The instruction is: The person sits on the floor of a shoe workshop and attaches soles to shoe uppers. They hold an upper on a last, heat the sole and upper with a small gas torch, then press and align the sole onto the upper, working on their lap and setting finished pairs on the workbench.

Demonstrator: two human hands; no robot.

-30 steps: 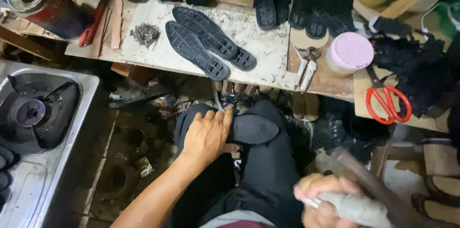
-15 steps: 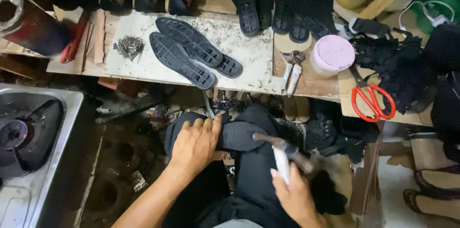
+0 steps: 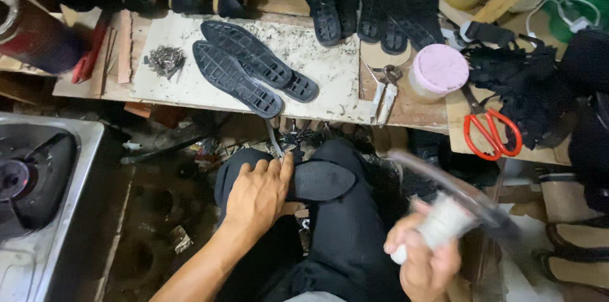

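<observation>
My left hand [image 3: 259, 195] presses flat on a black shoe sole [image 3: 320, 180] that lies across my knees, fingers spread over its left part. To the right of my lap, my right hand [image 3: 424, 257] grips the white-wrapped handle of a hammer [image 3: 457, 203]. The hammer is blurred by motion and its head points up and left, apart from the sole. Straight ahead on the wooden workbench [image 3: 330, 77] lie two black ridged soles [image 3: 244, 67] side by side.
A small pile of nails [image 3: 165, 59] sits on the bench at the left, pincers [image 3: 384, 89] and a pink-lidded jar [image 3: 436, 72] at the right. Red-handled scissors [image 3: 491, 131] lie further right. Several black soles [image 3: 371, 0] line the back. A gas stove [image 3: 38, 181] stands at my left.
The hammer swung down onto the sole half a second ago and has since lifted away to the right. My left hand has stayed on the sole.
</observation>
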